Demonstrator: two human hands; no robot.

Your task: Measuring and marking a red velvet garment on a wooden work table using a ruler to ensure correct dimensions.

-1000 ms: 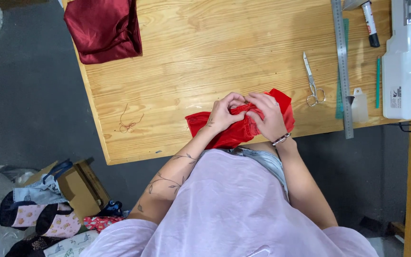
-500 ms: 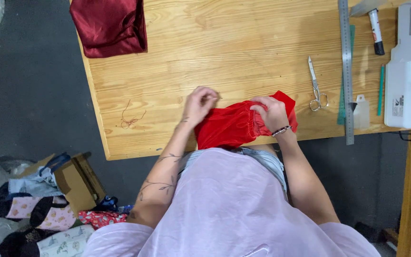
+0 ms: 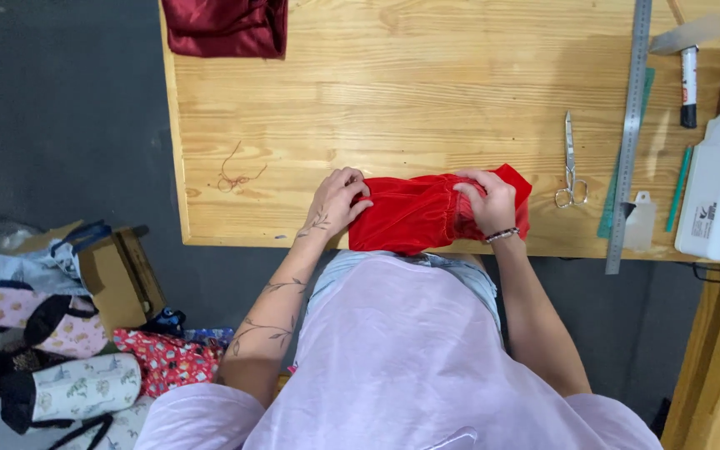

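A bright red piece of cloth [image 3: 414,217], soft and velvety with gathered folds, lies bunched between the two hands at the near edge of the wooden table [image 3: 427,92]. The left hand [image 3: 337,202] grips its left end, fingers curled over the edge. The right hand [image 3: 487,200] clutches the right end, where the fabric crumples and a corner sticks out beyond the knuckles. Just right of the right hand lie scissors [image 3: 570,162] and a long metal ruler [image 3: 627,137]; a dark red cloth [image 3: 225,27] sits well beyond the left hand.
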